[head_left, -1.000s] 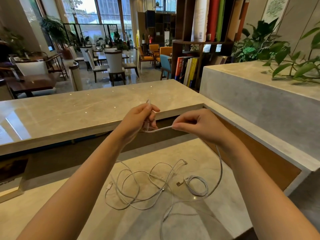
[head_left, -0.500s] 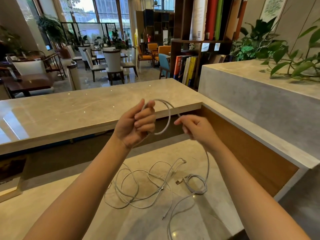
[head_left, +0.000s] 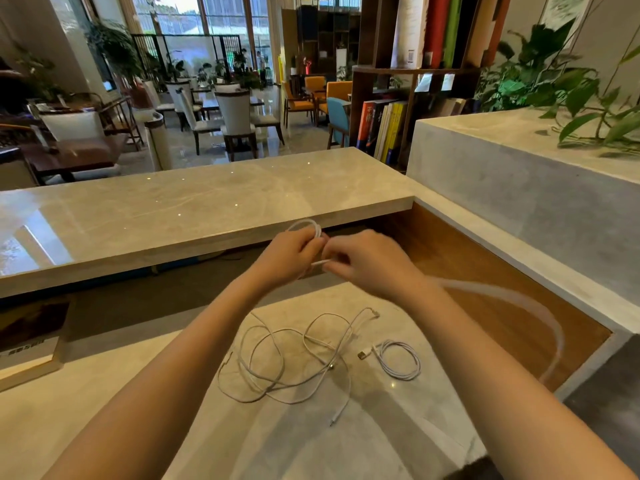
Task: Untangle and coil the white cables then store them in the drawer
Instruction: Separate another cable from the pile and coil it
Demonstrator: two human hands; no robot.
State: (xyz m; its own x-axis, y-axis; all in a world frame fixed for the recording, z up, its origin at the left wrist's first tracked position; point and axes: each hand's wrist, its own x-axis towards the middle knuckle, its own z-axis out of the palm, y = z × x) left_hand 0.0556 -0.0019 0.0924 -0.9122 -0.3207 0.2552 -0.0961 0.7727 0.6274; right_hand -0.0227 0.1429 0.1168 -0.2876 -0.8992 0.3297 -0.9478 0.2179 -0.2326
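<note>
My left hand point(head_left: 289, 258) is closed around a small loop of white cable point(head_left: 306, 226) that sticks out above its fingers. My right hand point(head_left: 367, 263) pinches the same cable just beside the left. The cable's free length point(head_left: 540, 306) arcs out to the right as a motion blur. Below my hands on the marble desk point(head_left: 104, 393) lies a tangle of white cables point(head_left: 294, 358). To its right sits a small neat white coil point(head_left: 398, 360) with a plug. No drawer is visible.
A raised marble counter point(head_left: 173, 216) runs across behind my hands. A wood-lined wall point(head_left: 485, 289) and stone ledge point(head_left: 519, 209) close off the right side. A book point(head_left: 31, 344) lies at the left edge. Plants and a bookshelf stand beyond.
My hands have come together. The held cable went from a straight stretch to a loop in my left hand, and its tail lifted off the desk and swings right.
</note>
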